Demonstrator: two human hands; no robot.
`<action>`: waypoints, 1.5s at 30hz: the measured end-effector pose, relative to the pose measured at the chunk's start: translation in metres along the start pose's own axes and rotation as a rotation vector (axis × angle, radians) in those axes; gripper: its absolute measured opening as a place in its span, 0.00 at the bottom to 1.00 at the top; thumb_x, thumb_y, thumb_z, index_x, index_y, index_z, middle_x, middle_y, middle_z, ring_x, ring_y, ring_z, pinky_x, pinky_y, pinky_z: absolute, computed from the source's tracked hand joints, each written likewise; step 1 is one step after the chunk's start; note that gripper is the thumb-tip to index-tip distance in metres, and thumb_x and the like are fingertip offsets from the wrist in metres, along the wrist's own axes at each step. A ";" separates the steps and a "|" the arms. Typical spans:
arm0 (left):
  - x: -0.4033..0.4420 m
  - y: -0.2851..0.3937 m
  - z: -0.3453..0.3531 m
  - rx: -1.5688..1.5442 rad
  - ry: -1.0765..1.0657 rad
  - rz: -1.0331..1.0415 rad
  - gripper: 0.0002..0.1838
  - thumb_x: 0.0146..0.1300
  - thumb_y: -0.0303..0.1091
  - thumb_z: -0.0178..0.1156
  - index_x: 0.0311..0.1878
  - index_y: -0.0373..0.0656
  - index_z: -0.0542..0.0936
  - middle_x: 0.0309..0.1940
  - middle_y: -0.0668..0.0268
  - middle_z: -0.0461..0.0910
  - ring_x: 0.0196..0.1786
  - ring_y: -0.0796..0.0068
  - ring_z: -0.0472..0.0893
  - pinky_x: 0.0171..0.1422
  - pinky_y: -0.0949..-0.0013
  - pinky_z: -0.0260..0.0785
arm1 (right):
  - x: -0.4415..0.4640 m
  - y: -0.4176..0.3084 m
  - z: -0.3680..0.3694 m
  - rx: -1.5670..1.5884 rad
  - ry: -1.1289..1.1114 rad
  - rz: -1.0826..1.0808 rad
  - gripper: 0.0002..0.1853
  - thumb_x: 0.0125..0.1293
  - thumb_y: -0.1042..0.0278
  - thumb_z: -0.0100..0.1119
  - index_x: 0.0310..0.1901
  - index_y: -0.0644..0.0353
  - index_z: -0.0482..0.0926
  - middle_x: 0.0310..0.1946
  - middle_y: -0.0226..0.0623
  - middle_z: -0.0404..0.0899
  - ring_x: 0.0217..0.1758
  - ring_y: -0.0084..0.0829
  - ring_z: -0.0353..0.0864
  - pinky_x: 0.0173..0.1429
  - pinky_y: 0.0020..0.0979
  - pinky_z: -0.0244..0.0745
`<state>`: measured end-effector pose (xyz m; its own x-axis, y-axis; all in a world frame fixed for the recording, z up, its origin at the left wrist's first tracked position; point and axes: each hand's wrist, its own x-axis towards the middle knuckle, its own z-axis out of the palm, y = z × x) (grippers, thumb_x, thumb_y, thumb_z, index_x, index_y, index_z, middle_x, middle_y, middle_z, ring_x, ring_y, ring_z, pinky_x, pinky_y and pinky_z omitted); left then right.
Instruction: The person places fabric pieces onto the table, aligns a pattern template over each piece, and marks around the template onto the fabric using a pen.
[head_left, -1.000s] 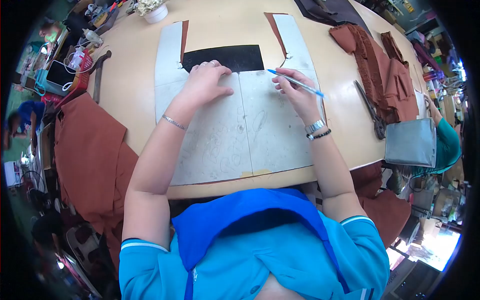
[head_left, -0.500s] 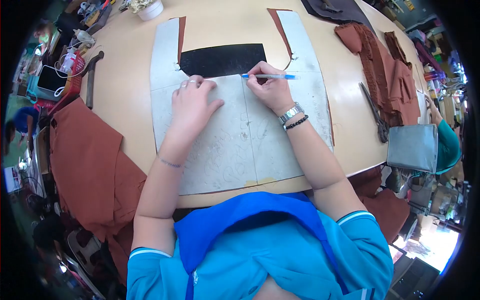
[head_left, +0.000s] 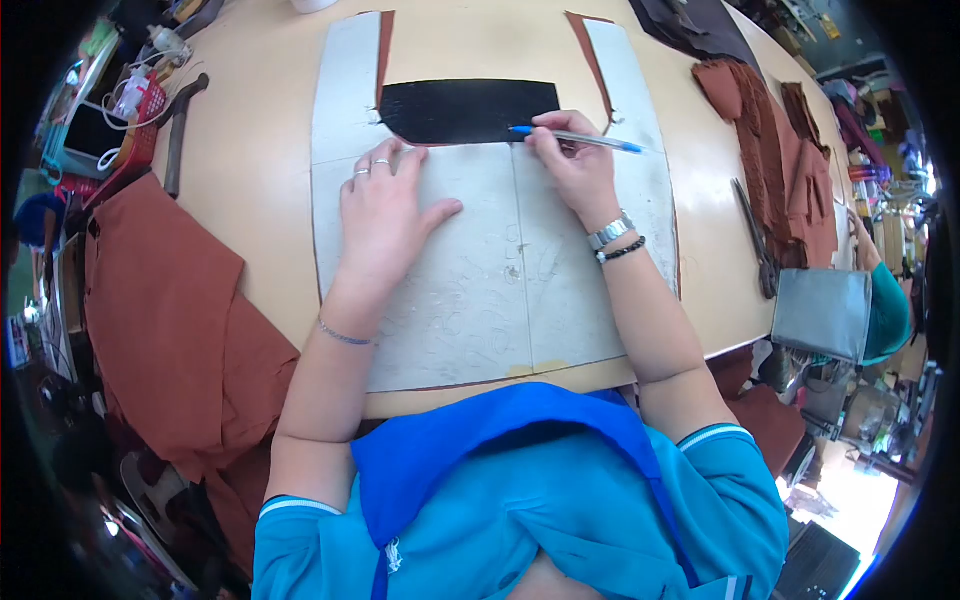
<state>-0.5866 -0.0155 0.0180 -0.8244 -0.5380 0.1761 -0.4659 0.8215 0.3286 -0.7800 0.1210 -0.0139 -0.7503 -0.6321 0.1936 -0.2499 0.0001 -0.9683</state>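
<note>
A large grey-white pattern board [head_left: 450, 280] lies flat on the table, with rust-brown cloth showing along its edges. My left hand [head_left: 388, 205] rests on the board's left half, fingers spread, fingertips near the curved neckline edge. In my right hand [head_left: 575, 165] is a blue-capped ballpoint pen [head_left: 595, 140], its tip pointing left just above the board's neckline edge. A black rectangular piece [head_left: 470, 108] lies under the opening of the neckline, partly covered by the board. Pencil marks and a straight centre line run down the board.
Rust-brown cloth [head_left: 170, 320] hangs over the table's left edge, and more crumpled cloth [head_left: 765, 150] lies at the right. Scissors [head_left: 758, 240] and a hammer [head_left: 180, 135] lie on the table. A person's green sleeve [head_left: 888, 315] is beyond a grey box [head_left: 822, 312].
My right hand has lifted the pen slightly from the neckline edge, and the pen now tilts more. My left hand stays on the board. The whole view has shifted a little.
</note>
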 end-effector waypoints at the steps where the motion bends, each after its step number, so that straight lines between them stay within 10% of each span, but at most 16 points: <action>1: 0.000 -0.001 0.002 0.032 -0.005 -0.014 0.33 0.50 0.53 0.72 0.57 0.48 0.77 0.60 0.56 0.71 0.64 0.56 0.71 0.61 0.51 0.68 | 0.003 -0.001 0.002 0.017 -0.003 0.014 0.07 0.65 0.73 0.61 0.43 0.64 0.79 0.36 0.35 0.85 0.37 0.20 0.84 0.42 0.21 0.79; 16: 0.001 0.001 -0.001 0.135 -0.159 -0.121 0.46 0.53 0.62 0.67 0.70 0.47 0.64 0.71 0.50 0.62 0.75 0.51 0.59 0.68 0.36 0.58 | 0.051 -0.005 0.121 -0.116 -0.256 -0.214 0.08 0.58 0.65 0.63 0.33 0.62 0.80 0.23 0.37 0.83 0.25 0.23 0.82 0.31 0.26 0.77; 39: 0.000 0.003 -0.002 0.128 -0.179 -0.120 0.45 0.54 0.62 0.66 0.69 0.47 0.66 0.72 0.49 0.60 0.76 0.51 0.57 0.67 0.34 0.58 | 0.050 -0.014 0.112 -0.075 -0.280 -0.074 0.07 0.61 0.70 0.63 0.37 0.65 0.80 0.28 0.32 0.83 0.30 0.19 0.80 0.36 0.23 0.76; 45: -0.001 0.002 0.001 0.130 -0.151 -0.099 0.42 0.56 0.61 0.64 0.69 0.47 0.67 0.73 0.49 0.58 0.76 0.51 0.56 0.68 0.33 0.57 | 0.044 -0.003 0.004 0.008 0.046 -0.025 0.08 0.64 0.70 0.64 0.41 0.64 0.81 0.33 0.36 0.85 0.37 0.22 0.85 0.41 0.23 0.80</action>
<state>-0.5866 -0.0130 0.0175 -0.8070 -0.5905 0.0046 -0.5762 0.7891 0.2128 -0.8099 0.0897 -0.0035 -0.7711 -0.5956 0.2249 -0.2645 -0.0217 -0.9641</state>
